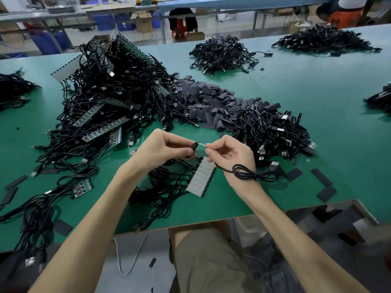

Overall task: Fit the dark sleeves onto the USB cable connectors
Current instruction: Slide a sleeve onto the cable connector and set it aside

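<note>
Near tabletop [338,144] front edge: left hand [167,149] pinches sleeve [193,146] — probably soft, light. Right hand [230,153] pinches limp cable [254,174] just behind stiff connector [202,144] — likely the best hold.

With the left hand [160,149] and right hand [230,157] above the table [317,85] as clock centre, the large cable tangle [101,98] lies at ten to eleven o'clock, the sleeve heap [207,102] at twelve, touching it, and a smaller cable heap [273,130] at two, against that heap's near end. Well behind, a far cable pile [222,52] lies at twelve to one and a farther cable pile [323,38] at one to two. A strip of boards [201,176] lies under the hands at six, loose sleeves [321,176] at four.
</note>
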